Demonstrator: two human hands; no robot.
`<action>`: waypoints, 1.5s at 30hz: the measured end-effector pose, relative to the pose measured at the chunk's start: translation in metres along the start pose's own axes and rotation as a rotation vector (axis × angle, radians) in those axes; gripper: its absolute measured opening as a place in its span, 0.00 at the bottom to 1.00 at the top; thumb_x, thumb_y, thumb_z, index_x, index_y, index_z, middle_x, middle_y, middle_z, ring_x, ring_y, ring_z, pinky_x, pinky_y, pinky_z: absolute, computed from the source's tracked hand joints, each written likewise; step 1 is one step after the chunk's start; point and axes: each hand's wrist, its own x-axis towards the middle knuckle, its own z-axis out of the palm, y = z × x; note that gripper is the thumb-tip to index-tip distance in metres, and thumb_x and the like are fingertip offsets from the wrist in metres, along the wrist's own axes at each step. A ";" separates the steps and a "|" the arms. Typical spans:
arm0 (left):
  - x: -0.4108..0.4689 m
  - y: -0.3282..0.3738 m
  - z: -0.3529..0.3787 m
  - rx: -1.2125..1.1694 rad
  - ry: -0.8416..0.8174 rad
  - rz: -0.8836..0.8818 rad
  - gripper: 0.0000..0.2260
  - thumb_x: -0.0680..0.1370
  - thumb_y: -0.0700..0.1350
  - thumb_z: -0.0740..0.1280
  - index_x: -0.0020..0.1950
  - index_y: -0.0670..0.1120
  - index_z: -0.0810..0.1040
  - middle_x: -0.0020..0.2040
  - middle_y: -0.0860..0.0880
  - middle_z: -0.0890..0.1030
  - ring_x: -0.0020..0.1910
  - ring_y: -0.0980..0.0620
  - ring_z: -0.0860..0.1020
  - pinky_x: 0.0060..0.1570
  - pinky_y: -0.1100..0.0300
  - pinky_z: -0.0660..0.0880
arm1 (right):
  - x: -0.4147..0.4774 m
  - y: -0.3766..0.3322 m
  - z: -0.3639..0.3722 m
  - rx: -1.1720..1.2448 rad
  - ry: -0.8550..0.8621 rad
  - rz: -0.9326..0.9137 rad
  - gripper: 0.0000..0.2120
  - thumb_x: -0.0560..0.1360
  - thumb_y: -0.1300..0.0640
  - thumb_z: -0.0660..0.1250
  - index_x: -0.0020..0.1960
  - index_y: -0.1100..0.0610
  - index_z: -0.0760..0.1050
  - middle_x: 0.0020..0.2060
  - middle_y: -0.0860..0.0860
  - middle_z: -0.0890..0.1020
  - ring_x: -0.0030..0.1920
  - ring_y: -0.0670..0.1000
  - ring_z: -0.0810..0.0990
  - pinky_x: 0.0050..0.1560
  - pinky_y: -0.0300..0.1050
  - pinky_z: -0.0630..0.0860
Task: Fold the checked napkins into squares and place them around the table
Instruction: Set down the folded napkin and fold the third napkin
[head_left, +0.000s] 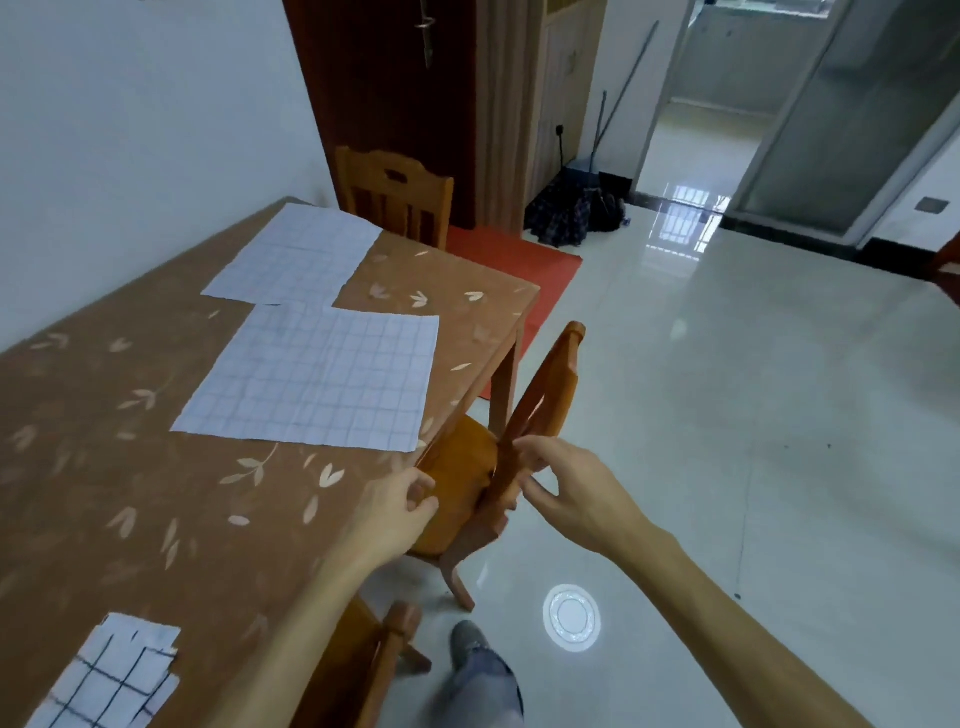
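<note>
Loosely, the back of an orange wooden chair (540, 395) is pinched between the thumb and fingers (530, 451) of the right hand (566, 493). The left hand (400, 501) is held at the right edge of the table (130, 493), its fingers lightly curled and gripping nothing. A large white checked napkin (317, 379) is laid flat and unfolded mid-table, its longer side running left to right. A second napkin (301, 254) is spread farther off, and a folded napkin (114, 675) is set at the near left. The table is covered in brown leaf-patterned cloth, with glossy pale floor tiles (753, 415) to the right.
</note>
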 end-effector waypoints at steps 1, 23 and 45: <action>0.015 -0.004 -0.003 -0.008 0.016 -0.017 0.11 0.80 0.48 0.68 0.63 0.53 0.78 0.60 0.52 0.81 0.53 0.56 0.79 0.54 0.62 0.76 | 0.019 0.003 -0.001 -0.004 -0.017 -0.013 0.16 0.81 0.50 0.62 0.69 0.48 0.72 0.59 0.44 0.80 0.55 0.45 0.80 0.56 0.36 0.77; 0.190 -0.047 0.047 0.125 0.220 -0.370 0.20 0.79 0.45 0.70 0.70 0.49 0.73 0.71 0.52 0.72 0.69 0.51 0.72 0.63 0.57 0.75 | 0.260 0.045 0.052 0.009 -0.524 -0.357 0.17 0.78 0.58 0.64 0.67 0.50 0.74 0.53 0.43 0.80 0.52 0.42 0.78 0.51 0.32 0.74; 0.234 -0.045 0.075 0.100 0.550 -0.696 0.09 0.69 0.34 0.77 0.43 0.46 0.84 0.40 0.51 0.82 0.39 0.50 0.81 0.34 0.58 0.76 | 0.351 0.110 0.052 0.009 -0.903 -0.516 0.18 0.80 0.53 0.64 0.69 0.46 0.71 0.59 0.42 0.79 0.53 0.40 0.77 0.60 0.39 0.77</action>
